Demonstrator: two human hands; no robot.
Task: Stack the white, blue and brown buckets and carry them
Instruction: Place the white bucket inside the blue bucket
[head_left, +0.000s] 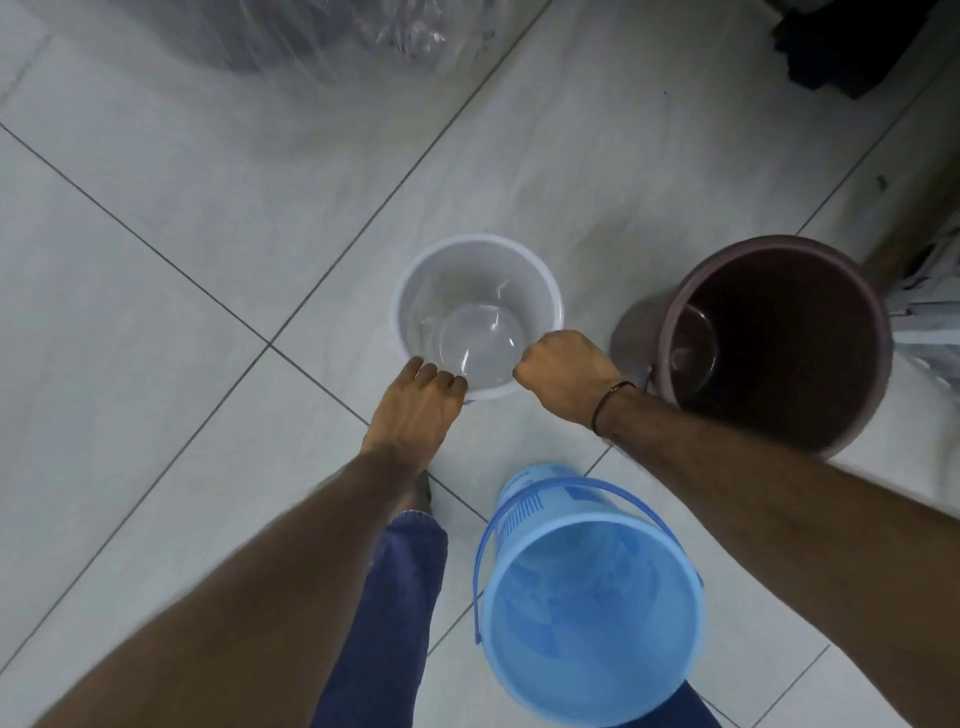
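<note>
In the head view, the white bucket (475, 291) stands upright on the tiled floor (156, 260) at the centre of the frame, open end up, with what looks like a clear lid or dish lying inside at its bottom. The left hand (415, 410) rests on its near rim at lower left, fingers curled over the edge, its grip closed on the rim. The right hand (566, 376) is clenched into a fist at the rim's right side, apparently holding it. The brown bucket (774, 343) stands upright at the right of the frame, near the white one but apart. The blue bucket (592, 597) with its blue handle sits at lower centre, between the forearms. Clear plastic wrapping (311, 36) lies at the upper left.
</note>
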